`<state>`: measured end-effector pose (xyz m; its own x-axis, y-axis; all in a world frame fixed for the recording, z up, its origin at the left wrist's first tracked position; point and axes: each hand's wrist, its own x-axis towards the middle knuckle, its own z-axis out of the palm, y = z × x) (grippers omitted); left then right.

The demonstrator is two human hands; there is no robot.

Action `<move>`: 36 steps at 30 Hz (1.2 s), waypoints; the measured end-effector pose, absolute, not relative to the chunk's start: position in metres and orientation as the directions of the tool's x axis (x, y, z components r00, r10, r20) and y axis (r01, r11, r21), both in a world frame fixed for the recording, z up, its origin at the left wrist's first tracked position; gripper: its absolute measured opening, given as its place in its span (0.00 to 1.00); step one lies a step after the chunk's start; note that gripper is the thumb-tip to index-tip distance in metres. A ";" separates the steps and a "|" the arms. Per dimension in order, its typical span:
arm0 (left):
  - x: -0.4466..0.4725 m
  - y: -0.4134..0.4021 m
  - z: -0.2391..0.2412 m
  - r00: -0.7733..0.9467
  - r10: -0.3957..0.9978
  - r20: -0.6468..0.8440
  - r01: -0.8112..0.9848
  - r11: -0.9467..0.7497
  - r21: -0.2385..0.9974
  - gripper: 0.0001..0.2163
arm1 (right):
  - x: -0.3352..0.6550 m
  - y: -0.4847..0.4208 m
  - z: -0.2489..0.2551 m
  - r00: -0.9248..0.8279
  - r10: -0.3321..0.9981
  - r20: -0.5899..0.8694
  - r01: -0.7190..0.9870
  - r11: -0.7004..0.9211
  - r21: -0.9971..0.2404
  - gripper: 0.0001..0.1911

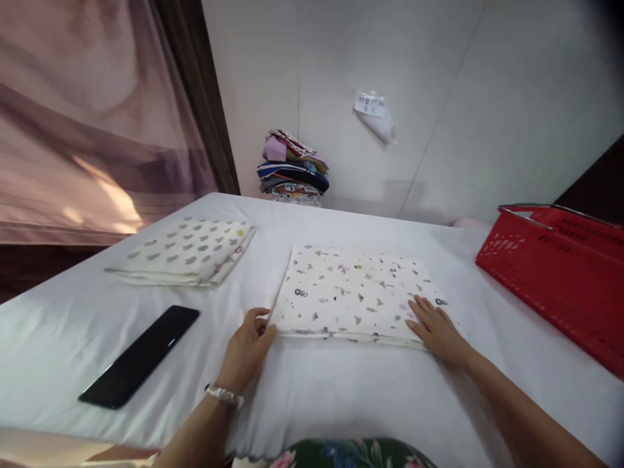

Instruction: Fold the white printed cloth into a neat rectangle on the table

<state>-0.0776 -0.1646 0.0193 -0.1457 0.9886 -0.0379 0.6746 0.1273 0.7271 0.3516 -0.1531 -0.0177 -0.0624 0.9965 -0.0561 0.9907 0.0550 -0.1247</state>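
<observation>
A white cloth (351, 292) printed with small plants and animals lies folded in a flat rectangle on the white-covered table (351, 390). At its near left corner, my left hand (251, 344) has its fingers curled in, thumb and fingers closed on the edge. My right hand (436, 331) rests flat on the cloth's near right part, fingers stretched out. Further left lies a second folded white cloth (190, 250) with rows of grey leaf-like prints, untouched by either hand.
A black phone (141, 357) lies to the left of my left hand. On the right stands a red plastic basket (560, 279) with metal handles. Beyond the far edge is a stack of folded fabrics (294, 169) against the wall. A pinkish curtain (88, 117) hangs at the left.
</observation>
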 end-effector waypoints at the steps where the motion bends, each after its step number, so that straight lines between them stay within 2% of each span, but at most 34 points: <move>1: -0.077 -0.165 0.020 -0.146 0.989 -0.038 0.683 0.129 0.719 0.13 | 0.351 -0.152 -0.016 -0.062 0.996 -0.058 0.991 0.055 -0.123 0.33; 4: -0.074 -0.165 0.021 -0.155 0.987 -0.042 0.714 0.141 0.686 0.11 | 0.332 -0.144 -0.002 -0.110 0.993 -0.047 0.985 0.103 -0.135 0.33; 7: -0.070 -0.167 0.022 -0.176 0.984 -0.030 0.759 0.155 0.633 0.12 | 0.291 -0.132 0.013 -0.258 0.966 -0.029 0.951 0.249 -0.183 0.33; 11: -0.063 -0.172 0.023 -0.203 0.979 0.031 0.846 0.159 0.508 0.14 | 0.242 -0.117 0.013 -0.459 0.883 -0.093 0.871 0.428 -0.241 0.34; 16: -0.061 -0.175 0.021 -0.201 0.978 0.060 0.865 0.149 0.479 0.14 | 0.235 -0.113 0.005 -0.503 0.843 -0.189 0.852 0.447 -0.272 0.35; 20: -0.062 -0.174 0.019 -0.180 0.982 0.064 0.870 0.129 0.476 0.13 | 0.229 -0.107 0.022 -0.510 0.831 -0.220 0.844 0.436 -0.313 0.34; 25: -0.063 -0.173 0.023 -0.163 0.986 0.031 0.856 0.126 0.502 0.12 | 0.179 -0.063 0.036 -0.586 0.793 -0.167 0.790 0.513 -0.336 0.35; 28: -0.065 -0.172 0.025 -0.169 0.986 0.002 0.840 0.143 0.523 0.10 | 0.139 -0.019 0.028 -0.602 0.790 -0.112 0.771 0.539 -0.340 0.32; 33: -0.069 -0.173 0.024 -0.160 0.986 -0.051 0.813 0.161 0.560 0.06 | 0.090 0.045 0.019 -0.516 0.853 0.077 0.801 0.512 -0.311 0.22; 36: -0.071 -0.174 0.022 -0.142 0.989 -0.034 0.807 0.135 0.574 0.05 | 0.078 0.070 0.020 -0.467 0.879 0.101 0.825 0.473 -0.310 0.21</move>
<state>-0.0705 -0.1739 0.0221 -0.1416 0.9893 -0.0342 0.8074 0.1354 0.5742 0.0782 0.0696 0.0197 -0.4667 0.8787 0.1007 0.8246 0.4734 -0.3095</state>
